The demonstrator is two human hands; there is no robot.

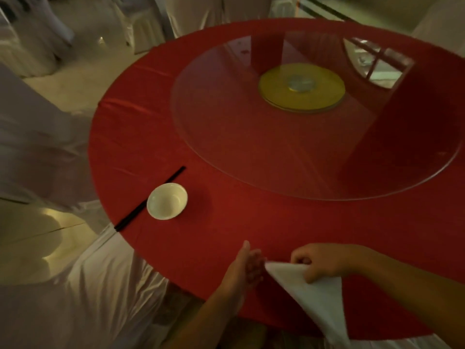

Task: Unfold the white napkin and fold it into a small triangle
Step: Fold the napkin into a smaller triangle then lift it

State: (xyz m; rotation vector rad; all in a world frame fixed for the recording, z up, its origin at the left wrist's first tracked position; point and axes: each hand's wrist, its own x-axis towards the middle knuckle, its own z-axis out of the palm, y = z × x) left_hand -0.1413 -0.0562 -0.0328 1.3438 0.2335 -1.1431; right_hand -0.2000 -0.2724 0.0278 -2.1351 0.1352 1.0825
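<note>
White napkin (318, 298) lies on the red tablecloth (226, 222) at the near rim of the round table, right of the white bowl (167, 201) and nearer the camera; it shows as a long triangle, one point aimed back toward the bowl, the far end running off the table edge at bottom. Right hand (319, 261) sits on the napkin's upper edge, thumb and fingers pinching the cloth near that point. Left hand (247, 267) is just beside the napkin's tip on the bowl side, palm turned up and fingers loose, holding nothing; contact with the tip can't be told, blurred. Black chopsticks (151, 199) lie diagonally just left of the bowl, partly behind it. Glass turntable (251, 147) with a yellow hub (302, 88) sits beyond the bowl, toward the table centre. White-draped chairs (37, 122) stand left of the bowl, off the table.
</note>
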